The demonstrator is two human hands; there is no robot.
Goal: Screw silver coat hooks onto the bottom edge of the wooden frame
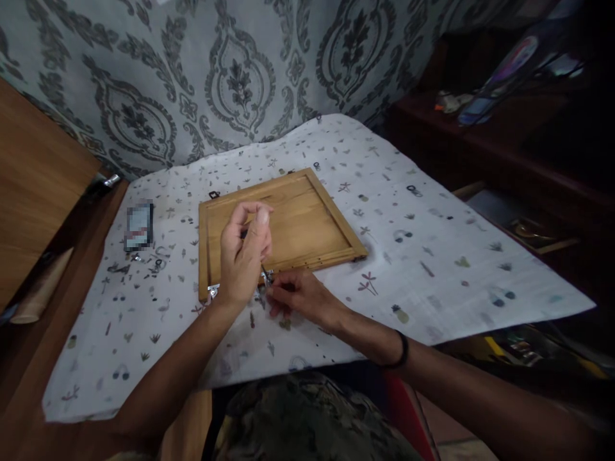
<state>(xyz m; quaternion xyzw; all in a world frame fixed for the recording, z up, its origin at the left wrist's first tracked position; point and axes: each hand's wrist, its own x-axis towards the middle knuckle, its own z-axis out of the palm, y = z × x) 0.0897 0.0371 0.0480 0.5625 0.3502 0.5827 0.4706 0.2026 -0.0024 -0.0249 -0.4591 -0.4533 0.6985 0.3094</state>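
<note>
A: Head view: where's the wooden frame (298, 218)?

B: Flat mid-table (432, 256), pale wood, raised rim. The left hand (245, 256) is closed round a thin tool (264, 271); the right hand (298, 298) pinches a small metal fitting (268, 279) at its near edge. I'd keep the tool upright and the fitting pressed flush.

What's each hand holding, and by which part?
Left hand grips a thin tool by its upper handle, tip down at the wooden frame's near edge. Right hand appears to pinch a small metal fitting there; its exact grip is hidden.
</note>
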